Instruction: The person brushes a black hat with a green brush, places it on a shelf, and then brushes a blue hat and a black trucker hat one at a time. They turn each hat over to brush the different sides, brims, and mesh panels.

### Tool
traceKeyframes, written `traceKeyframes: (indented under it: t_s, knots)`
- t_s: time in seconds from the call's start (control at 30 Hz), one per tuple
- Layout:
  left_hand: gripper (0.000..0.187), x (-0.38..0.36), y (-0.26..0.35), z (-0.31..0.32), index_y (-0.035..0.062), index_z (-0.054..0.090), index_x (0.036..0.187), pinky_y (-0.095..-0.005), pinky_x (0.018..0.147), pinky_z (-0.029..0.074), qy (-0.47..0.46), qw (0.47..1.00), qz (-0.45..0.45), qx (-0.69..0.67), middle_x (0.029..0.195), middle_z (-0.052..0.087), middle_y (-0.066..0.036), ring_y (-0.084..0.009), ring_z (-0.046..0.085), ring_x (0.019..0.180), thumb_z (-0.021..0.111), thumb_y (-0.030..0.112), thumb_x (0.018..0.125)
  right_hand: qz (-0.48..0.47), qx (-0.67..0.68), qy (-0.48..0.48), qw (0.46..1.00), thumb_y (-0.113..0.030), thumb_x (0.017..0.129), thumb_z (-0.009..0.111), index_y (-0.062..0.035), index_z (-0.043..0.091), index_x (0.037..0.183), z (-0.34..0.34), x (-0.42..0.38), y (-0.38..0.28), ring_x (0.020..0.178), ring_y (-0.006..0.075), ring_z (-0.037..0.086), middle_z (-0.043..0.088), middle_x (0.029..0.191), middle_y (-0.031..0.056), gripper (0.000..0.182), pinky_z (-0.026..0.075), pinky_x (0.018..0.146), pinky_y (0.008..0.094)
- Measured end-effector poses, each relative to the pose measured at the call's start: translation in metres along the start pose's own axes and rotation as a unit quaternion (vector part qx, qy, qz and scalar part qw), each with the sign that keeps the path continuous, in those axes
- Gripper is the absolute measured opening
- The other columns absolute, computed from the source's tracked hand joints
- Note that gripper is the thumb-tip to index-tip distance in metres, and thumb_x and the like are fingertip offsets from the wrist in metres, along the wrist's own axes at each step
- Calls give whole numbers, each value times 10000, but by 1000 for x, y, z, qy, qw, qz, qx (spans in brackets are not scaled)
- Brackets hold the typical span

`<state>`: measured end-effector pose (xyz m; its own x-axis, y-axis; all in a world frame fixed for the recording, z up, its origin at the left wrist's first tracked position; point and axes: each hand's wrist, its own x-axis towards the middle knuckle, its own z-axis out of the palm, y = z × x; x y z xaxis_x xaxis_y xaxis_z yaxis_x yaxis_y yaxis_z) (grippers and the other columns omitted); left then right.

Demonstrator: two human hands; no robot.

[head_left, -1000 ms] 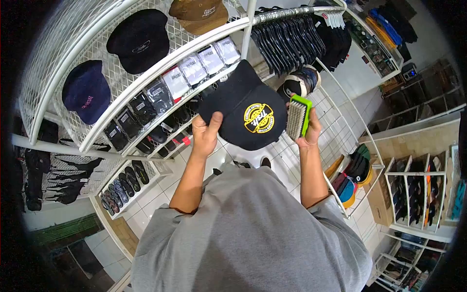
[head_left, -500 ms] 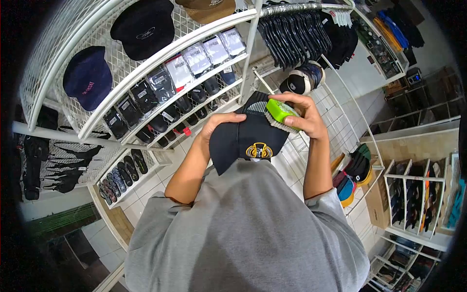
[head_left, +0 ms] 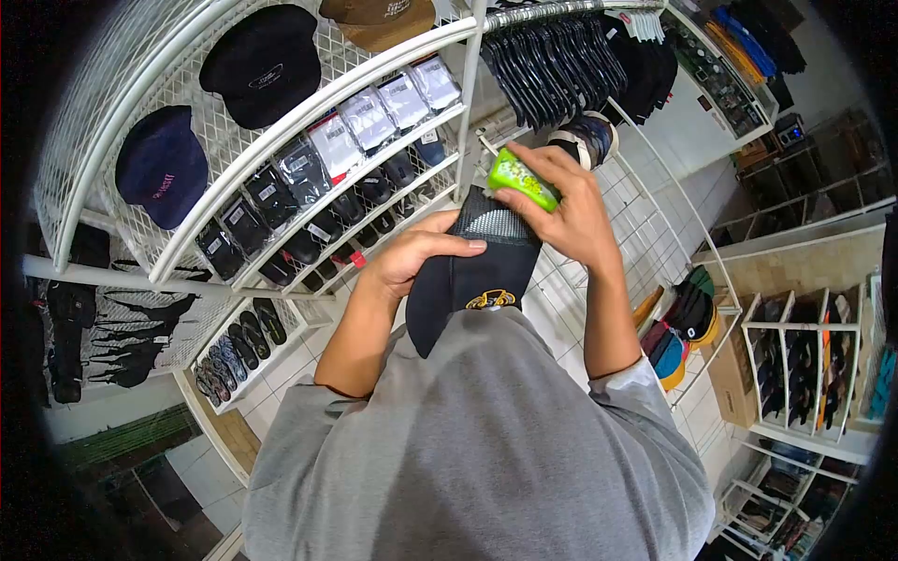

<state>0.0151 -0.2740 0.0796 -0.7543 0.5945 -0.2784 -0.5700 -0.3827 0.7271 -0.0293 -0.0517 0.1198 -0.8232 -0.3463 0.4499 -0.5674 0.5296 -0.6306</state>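
A black cap point(head_left: 482, 273) with a mesh part and a yellow emblem is held in front of my chest. My left hand point(head_left: 416, 254) grips it from the left side, the thumb lying across its fabric and the other fingers partly hidden behind it. My right hand point(head_left: 569, 208) is closed round a bright green brush point(head_left: 522, 179), at the upper right edge of the mesh. The brush's bristles are not visible from here.
A white mesh shelf point(head_left: 318, 98) at the upper left bears caps and packaged goods. Black hangers point(head_left: 552, 70) hang from a rail at the top. Stacked caps point(head_left: 687, 327) are at the right, and sandals point(head_left: 245, 341) stand on a lower left rack.
My right hand and the brush have moved up and left, from the cap's side to its upper mesh edge. The cap has turned slightly, and the view has shifted a little.
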Motion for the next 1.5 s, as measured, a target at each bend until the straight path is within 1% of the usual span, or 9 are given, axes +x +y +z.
traceKeyframes:
  t_s: [0.13,0.3,0.5,0.97,1.03,1.2,1.37,1.43,1.5]
  knots:
    - [491,-4,-2,8,-29,583,1332,-296,1018,466,33,999,-2,1,1209,681,-98,-169,637,1128,690,20,855,-71,34,-38,996,-269,780,830,-60,708,1243,1,-4,-15,946,335,696,697,1061,168,522,537,846,385]
    - [497,-6,2,11,-34,580,1338,-284,1026,446,20,999,4,38,1235,668,-100,-161,625,1135,684,23,856,-3,39,-26,999,-256,767,841,-74,714,1243,4,4,2,974,303,695,698,1078,154,526,531,863,372]
    - [439,-7,-3,7,-47,556,1337,-277,935,535,6,999,29,43,1200,678,-115,-165,681,1042,649,44,918,-16,96,-78,992,-225,761,855,-29,705,1243,-1,12,11,995,275,690,706,1090,153,541,529,880,359]
    - [421,-7,-2,-27,-82,469,1403,-418,1068,486,-87,963,99,-234,1334,612,-211,-309,634,1196,500,20,995,24,271,-19,962,-128,713,890,-2,632,1330,-8,-33,47,1129,218,608,642,1233,120,680,428,1032,338]
    - [414,-1,-4,-24,-81,472,1400,-424,1064,492,-130,948,105,-270,1336,612,-208,-308,637,1192,496,26,1000,31,407,27,912,-119,716,888,-1,625,1334,1,-34,33,1163,218,598,635,1245,122,682,421,1045,345]
    - [386,5,-1,-23,-74,499,1378,-414,1039,515,-73,967,91,-227,1311,631,-192,-296,658,1157,498,50,1013,100,174,-7,980,-100,750,861,19,576,1365,-11,-52,60,1246,217,550,602,1332,127,688,375,1102,354]
    - [358,26,-5,-12,-43,545,1339,-369,981,548,-61,979,43,-190,1254,665,-157,-244,682,1108,549,74,1000,79,377,75,920,-124,755,854,-30,635,1320,-2,-63,47,1179,265,603,631,1281,158,613,426,1052,378]
    - [355,41,-6,-17,-23,558,1327,-351,943,565,12,987,20,-156,1231,676,-137,-219,700,1059,580,99,994,126,67,70,987,-120,748,859,-22,636,1316,-10,-64,48,1167,257,610,627,1293,154,618,436,1041,376]
    - [337,51,-3,-11,-7,575,1306,-342,904,581,22,992,-14,-127,1196,691,-118,-203,717,1000,589,126,997,157,72,121,978,-122,735,866,-26,651,1300,-14,-67,31,1149,253,618,646,1253,152,612,448,1024,379]
